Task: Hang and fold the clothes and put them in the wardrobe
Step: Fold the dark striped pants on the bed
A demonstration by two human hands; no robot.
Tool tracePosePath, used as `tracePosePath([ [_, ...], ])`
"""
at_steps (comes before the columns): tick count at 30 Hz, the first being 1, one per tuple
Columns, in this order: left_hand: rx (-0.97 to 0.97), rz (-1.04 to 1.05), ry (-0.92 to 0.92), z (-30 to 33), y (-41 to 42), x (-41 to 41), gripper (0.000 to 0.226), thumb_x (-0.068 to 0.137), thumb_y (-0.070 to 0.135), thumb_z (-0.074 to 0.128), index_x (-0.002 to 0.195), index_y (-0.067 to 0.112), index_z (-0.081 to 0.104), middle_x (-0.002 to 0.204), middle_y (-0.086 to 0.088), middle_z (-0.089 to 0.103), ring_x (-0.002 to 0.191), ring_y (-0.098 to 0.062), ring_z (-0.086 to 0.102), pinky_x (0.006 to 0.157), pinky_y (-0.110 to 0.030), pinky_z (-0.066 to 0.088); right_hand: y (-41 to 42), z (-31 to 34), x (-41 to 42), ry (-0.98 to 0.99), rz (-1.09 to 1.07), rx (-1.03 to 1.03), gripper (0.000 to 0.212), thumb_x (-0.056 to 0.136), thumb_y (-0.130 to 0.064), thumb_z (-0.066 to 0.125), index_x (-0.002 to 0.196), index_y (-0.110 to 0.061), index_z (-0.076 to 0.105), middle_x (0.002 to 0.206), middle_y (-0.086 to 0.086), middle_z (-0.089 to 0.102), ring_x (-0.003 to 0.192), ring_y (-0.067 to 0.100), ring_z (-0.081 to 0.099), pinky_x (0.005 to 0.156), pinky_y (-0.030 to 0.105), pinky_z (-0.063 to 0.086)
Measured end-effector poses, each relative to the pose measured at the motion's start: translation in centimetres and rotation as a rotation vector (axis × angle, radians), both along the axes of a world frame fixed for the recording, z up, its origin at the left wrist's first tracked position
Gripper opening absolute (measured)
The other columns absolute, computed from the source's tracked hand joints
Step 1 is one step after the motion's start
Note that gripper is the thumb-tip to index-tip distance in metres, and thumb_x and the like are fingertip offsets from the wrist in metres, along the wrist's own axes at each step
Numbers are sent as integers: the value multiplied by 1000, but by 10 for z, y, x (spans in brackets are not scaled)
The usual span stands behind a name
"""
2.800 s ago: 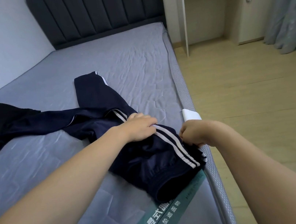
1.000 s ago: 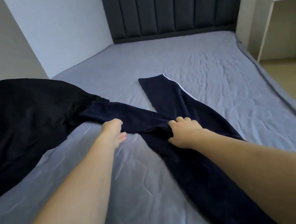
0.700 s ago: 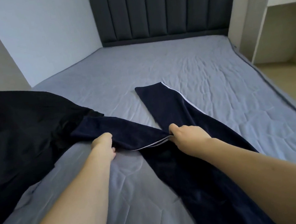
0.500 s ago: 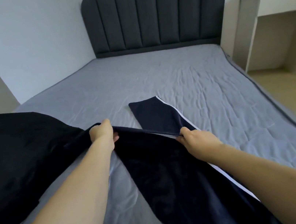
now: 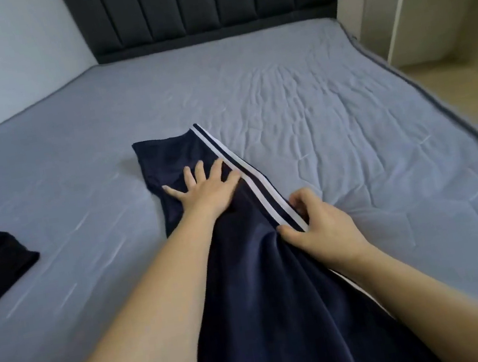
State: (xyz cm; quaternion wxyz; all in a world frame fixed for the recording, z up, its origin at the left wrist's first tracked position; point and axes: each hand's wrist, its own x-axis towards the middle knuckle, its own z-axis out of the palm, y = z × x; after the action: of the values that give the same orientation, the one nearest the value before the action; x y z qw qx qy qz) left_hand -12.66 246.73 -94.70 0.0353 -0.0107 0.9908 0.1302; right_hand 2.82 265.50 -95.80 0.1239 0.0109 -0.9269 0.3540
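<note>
I see the navy trousers [image 5: 245,273] lying lengthwise up the bed [image 5: 328,105], cuffs toward the headboard [image 5: 204,0]. Left hand [image 5: 208,188] presses flat, fingers spread; right hand [image 5: 319,227] pinches the striped seam.

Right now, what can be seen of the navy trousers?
The trousers are dark navy, soft and velvety-looking, with two white stripes down the side. They lie lengthwise on the grey mattress, legs stacked, cuffs toward the headboard. The left hand presses flat near the cuffs; the right hand pinches the striped edge.
</note>
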Motion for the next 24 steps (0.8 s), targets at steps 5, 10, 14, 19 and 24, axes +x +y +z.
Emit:
tracePosePath([
  [5,-1,96,-35,17,6,-16,79,76,81,11,150,52,9,163,13,2,150,-16,-12,97,-77,-20,2,2,4,5,13,-103,34,65,-65,54,87,-48,33,76,-26,51,70,-12,49,58,11,30],
  [10,-91,171,-43,24,-7,7,80,82,81,12,153,45,5,165,5,-3,150,-22,-13,107,-67,-16,3,4,4,19,83,-108,29,78,-62,53,86,-36,43,81,-20,49,72,-3,50,58,18,32],
  [14,-124,524,136,23,-15,31,82,89,66,29,154,16,21,155,-13,22,141,-34,20,114,-46,15,2,2,4,35,82,-124,31,87,-61,46,94,-31,50,91,-15,55,87,12,56,68,30,36],
  [19,-71,469,49,38,-6,94,70,93,56,28,154,25,16,160,-10,7,143,-33,13,112,-51,15,0,1,4,24,69,-109,32,86,-55,52,113,-40,46,112,-18,59,101,11,60,74,29,37],
  [24,-179,121,66,-3,-8,264,79,80,72,-3,153,43,-2,164,5,-3,150,-24,-6,117,-54,-1,-2,10,11,-22,59,-73,31,81,-57,54,105,-39,46,91,-19,53,88,11,58,71,31,38],
])
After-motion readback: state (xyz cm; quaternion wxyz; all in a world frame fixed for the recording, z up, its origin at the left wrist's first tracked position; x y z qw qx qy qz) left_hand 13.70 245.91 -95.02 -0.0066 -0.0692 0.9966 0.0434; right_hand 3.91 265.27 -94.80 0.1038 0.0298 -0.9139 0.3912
